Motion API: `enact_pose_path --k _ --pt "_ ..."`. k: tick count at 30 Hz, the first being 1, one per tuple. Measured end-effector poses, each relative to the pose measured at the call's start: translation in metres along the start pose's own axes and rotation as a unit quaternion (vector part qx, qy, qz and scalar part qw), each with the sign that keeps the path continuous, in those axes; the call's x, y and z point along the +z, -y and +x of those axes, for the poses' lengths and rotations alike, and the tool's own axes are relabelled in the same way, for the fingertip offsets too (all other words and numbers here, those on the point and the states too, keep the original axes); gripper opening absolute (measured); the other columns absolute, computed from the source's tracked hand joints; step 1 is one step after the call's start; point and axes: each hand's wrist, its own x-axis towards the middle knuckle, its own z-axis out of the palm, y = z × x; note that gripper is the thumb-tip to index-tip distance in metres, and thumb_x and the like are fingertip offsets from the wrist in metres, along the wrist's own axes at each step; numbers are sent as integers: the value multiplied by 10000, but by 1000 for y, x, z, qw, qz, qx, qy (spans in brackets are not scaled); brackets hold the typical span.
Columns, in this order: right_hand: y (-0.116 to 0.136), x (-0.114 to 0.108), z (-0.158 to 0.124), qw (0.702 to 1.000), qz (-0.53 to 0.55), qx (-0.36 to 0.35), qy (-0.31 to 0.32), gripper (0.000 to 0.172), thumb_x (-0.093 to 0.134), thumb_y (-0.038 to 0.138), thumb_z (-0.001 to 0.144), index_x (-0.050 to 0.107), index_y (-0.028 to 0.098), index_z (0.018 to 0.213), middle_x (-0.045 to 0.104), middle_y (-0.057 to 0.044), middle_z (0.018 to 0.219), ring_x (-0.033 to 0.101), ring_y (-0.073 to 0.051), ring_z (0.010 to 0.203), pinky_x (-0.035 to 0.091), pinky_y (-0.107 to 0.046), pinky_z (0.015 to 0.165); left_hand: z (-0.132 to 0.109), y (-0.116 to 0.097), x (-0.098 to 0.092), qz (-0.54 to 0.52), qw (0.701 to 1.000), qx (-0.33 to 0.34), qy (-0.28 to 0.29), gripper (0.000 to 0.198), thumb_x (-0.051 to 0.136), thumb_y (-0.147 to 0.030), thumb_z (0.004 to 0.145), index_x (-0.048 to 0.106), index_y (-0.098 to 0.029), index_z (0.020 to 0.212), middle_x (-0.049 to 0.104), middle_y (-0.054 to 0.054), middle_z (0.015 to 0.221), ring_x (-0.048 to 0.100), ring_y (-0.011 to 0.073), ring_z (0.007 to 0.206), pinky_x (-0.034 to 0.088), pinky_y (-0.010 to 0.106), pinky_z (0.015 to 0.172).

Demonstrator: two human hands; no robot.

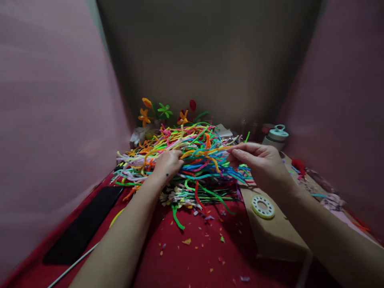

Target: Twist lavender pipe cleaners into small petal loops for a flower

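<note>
A large heap of many-coloured pipe cleaners (195, 160) lies in front of me. My left hand (169, 163) is closed at the middle of the heap, on some of the pipe cleaners. Its fingertips are partly hidden, so I cannot tell how many it grips. To the right of the heap, my right hand (260, 158) pinches the end of an orange-yellow pipe cleaner (220, 149) between thumb and fingers. That strand stretches leftward across the top of the pile. Below the heap is a bundle of thin green stems (207, 195) with small pale flowers.
Pipe-cleaner flowers (144, 117) stand behind the heap. A lidded bottle (276, 136) is at the back right. A round tape spool (263, 207) rests on a cardboard box (279, 236). At left lies a black flat panel (85, 226). Coloured scraps dot the red cloth (180, 256).
</note>
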Motion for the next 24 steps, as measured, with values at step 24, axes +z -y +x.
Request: enact_pose_path --k 24 --pt "-51 -4 2 918 -351 -13 183 204 527 104 714 698 177 798 694 -22 732 622 -141 664 468 -247 629 -19 -34 15 81 993 74 -47 278 457 -354 797 523 -151 975 571 112 986 526 257 950 428 326 747"
